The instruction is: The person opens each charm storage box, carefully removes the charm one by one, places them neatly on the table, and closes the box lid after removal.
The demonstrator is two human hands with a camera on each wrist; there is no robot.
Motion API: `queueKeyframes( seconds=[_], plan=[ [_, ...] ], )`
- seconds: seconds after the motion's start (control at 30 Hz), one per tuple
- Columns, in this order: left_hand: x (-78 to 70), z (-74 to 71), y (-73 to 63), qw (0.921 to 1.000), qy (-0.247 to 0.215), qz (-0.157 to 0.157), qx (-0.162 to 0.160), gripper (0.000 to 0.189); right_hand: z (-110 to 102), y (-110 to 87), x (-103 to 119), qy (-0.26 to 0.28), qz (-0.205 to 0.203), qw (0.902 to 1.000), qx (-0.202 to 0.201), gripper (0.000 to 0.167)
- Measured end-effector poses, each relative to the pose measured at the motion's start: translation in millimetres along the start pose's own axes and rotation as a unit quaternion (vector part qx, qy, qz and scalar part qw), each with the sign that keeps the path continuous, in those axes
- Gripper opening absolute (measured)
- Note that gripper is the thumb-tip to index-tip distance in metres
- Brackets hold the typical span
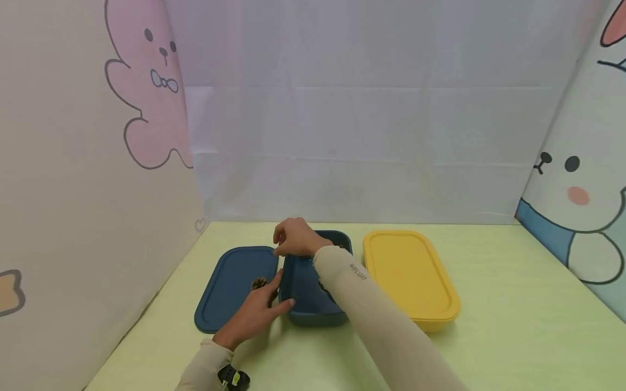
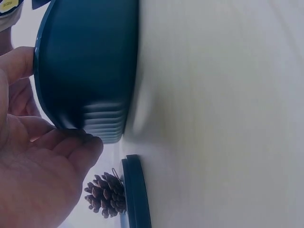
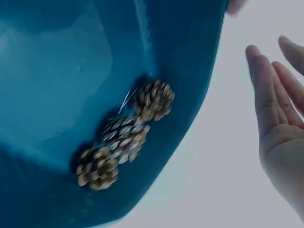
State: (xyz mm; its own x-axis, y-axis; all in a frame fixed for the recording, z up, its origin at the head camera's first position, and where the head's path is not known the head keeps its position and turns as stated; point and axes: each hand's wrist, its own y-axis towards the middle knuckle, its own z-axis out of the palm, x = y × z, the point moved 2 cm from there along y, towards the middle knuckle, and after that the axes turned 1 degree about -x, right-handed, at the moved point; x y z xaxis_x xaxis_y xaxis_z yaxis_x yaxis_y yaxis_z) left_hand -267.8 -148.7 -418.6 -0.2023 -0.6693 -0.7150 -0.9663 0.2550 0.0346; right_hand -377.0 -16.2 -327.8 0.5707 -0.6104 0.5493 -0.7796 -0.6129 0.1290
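A dark blue plastic box (image 1: 313, 319) stands on the table without its lid. My left hand (image 1: 259, 312) grips its near left part, thumb at the rim and fingers against the outer side (image 2: 88, 57). Over the box's far left rim hangs my right hand (image 1: 298, 238); the right wrist view shows it empty, fingers fairly straight and apart from the wall. Inside the box lie several pine cones, among them a brown one (image 3: 154, 99) and a pale-tipped one (image 3: 126, 137). Another pine cone (image 2: 105, 194) sits on the flat blue lid (image 1: 230, 288), close by my left fingers.
Right of the blue box stands a yellow box with its yellow lid on (image 1: 408, 271). A pale green cloth (image 1: 513, 304) covers the table. White sheeting (image 1: 362, 136) closes off the back, and walls with cartoon animals flank both sides. My right forearm hides part of the blue box.
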Motion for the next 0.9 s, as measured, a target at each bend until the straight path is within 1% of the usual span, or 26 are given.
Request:
queueKeyframes(
  seconds=[0.07, 0.17, 0.27, 0.4, 0.53, 0.73, 0.8, 0.9],
  plan=[
    [0.2, -0.2, 0.5, 1.0000, -0.002, -0.009, -0.003, 0.079, -8, -3.5, -11, 0.059, 0.012, 0.9980, -0.022, 0.017],
    [-0.5, 0.1, 0.5, 0.9998, -0.010, -0.017, -0.004, 0.080, -17, -10.5, -27, 0.135, 0.032, 0.9886, -0.060, 0.016],
    [-1.2, 0.7, 0.5, 0.9996, -0.016, -0.021, -0.007, 0.081, -22, -17.3, -42, 0.157, 0.055, 0.9816, -0.093, 0.015],
    [-1.6, 1.7, 0.9, 0.9995, -0.019, -0.023, -0.011, 0.082, -23, -23.0, -57, 0.143, 0.096, 0.9773, -0.124, 0.012],
    [-1.8, 1.0, 0.2, 0.9995, -0.018, -0.023, -0.013, 0.082, -21, -22.6, -62, 0.120, 0.126, 0.9749, -0.139, 0.010],
    [-2.5, 0.3, -1.0, 0.9995, -0.016, -0.023, -0.012, 0.082, -22, -20.9, -64, 0.056, 0.146, 0.9788, -0.132, 0.003],
    [-2.1, 1.1, -1.1, 0.9995, -0.017, -0.024, -0.010, 0.082, -22, -20.5, -64, 0.049, 0.151, 0.9781, -0.134, 0.003],
    [-1.4, 2.3, -0.3, 0.9995, -0.018, -0.021, -0.011, 0.081, -23, -19.4, -63, 0.060, 0.151, 0.9765, -0.141, 0.004]
  ],
)
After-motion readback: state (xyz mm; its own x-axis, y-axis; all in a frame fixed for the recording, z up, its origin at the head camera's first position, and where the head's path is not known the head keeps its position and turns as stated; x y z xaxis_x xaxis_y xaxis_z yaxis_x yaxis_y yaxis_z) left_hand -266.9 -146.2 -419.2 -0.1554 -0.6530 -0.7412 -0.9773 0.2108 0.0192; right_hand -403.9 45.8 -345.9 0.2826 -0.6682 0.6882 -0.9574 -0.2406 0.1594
